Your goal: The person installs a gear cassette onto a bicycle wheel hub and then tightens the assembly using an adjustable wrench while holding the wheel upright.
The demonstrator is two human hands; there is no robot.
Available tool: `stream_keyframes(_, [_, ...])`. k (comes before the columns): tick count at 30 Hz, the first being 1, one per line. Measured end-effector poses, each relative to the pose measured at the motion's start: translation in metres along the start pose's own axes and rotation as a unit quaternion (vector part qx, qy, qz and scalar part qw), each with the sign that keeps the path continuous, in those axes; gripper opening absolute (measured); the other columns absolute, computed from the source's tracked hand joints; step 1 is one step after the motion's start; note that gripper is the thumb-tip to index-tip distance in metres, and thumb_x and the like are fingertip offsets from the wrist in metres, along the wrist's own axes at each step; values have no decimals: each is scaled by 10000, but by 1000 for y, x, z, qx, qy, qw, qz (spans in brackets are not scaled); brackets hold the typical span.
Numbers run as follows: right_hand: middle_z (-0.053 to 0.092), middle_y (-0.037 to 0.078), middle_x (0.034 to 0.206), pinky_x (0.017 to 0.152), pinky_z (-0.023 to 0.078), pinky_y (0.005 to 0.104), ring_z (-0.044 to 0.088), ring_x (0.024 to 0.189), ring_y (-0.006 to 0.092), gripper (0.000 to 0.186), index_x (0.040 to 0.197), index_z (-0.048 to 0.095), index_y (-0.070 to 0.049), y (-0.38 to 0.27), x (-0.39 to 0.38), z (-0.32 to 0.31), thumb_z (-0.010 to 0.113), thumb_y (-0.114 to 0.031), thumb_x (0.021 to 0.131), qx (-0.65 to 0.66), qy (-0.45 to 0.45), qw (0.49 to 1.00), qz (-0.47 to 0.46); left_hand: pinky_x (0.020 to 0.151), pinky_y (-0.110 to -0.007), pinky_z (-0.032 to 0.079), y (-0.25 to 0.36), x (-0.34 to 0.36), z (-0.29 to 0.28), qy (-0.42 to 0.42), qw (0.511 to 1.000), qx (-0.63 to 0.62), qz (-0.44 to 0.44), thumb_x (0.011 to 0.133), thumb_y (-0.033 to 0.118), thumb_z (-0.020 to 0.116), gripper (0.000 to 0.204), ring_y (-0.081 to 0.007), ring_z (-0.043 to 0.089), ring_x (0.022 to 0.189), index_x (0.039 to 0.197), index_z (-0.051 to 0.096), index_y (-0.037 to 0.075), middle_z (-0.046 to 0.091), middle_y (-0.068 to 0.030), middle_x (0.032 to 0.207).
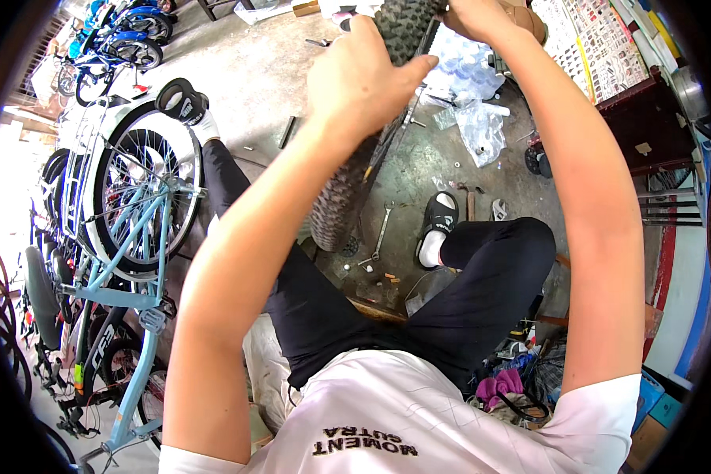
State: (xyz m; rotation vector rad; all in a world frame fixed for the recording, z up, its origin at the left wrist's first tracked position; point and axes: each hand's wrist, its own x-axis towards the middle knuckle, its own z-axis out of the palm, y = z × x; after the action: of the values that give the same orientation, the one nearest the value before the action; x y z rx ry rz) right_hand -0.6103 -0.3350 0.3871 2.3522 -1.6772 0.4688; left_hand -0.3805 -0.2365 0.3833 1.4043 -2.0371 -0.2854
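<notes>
A bicycle wheel [338,207] with a black knobby tyre stands tilted in front of me, between my legs, its far end cut off by the upper edge. My left hand [363,83] lies over the tyre's left side, closed on it, with the thumb reaching across toward the rim. On the far right side of the wheel, my right hand [472,17] grips near the rim; its fingers are partly cut off by the upper edge. Below the hands, a combination wrench [383,231] rests on the floor, and a hammer [472,204] lies beside my right foot.
Clear plastic bags [482,130] lie right of the wheel. A light blue bicycle [134,229] stands close on my left, with more bicycles behind it. Blue motorbikes [138,39] stand at the far left. A dark red cabinet [648,118] and heaped cloths [502,387] are on the right.
</notes>
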Motion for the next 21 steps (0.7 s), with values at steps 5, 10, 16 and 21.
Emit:
stream_keyframes(5, [535, 199, 1407, 968, 528, 506, 614, 1169, 461, 718, 1459, 407, -173, -3, -8, 6, 732, -108, 822, 92, 80, 989, -78, 819, -525, 568, 20, -19, -11, -17, 998, -15, -55, 825, 500, 780, 661, -467, 720, 911, 1061, 570, -81, 716, -308, 935])
stream_keyframes(10, [431, 259, 1541, 1050, 497, 507, 566, 1278, 469, 844, 1554, 289, -160, 5, -34, 19, 752, -171, 848, 130, 57, 988, -62, 903, -513, 530, 22, -29, -10, -17, 995, -60, -73, 845, 496, 771, 688, -468, 683, 1032, 1192, 590, -70, 704, -312, 1067])
stream_keyframes(16, [685, 201, 1218, 900, 542, 448, 698, 1048, 350, 464, 1317, 626, -89, 23, -115, 99, 721, -298, 914, 204, 13, 957, 204, 869, -524, 543, 24, -38, -5, 15, 996, -66, -61, 832, 473, 783, 687, -462, 686, 1019, 1195, 547, -61, 684, -306, 1114])
stream_keyframes(21, [742, 149, 1171, 929, 555, 435, 704, 1079, 338, 475, 1261, 694, -109, 5, -177, 157, 694, -377, 870, 189, -411, 878, 158, 993, -467, 502, 21, -46, -12, 16, 989, -118, -84, 805, 435, 810, 796, -411, 637, 1175, 1376, 523, -39, 656, -251, 1248])
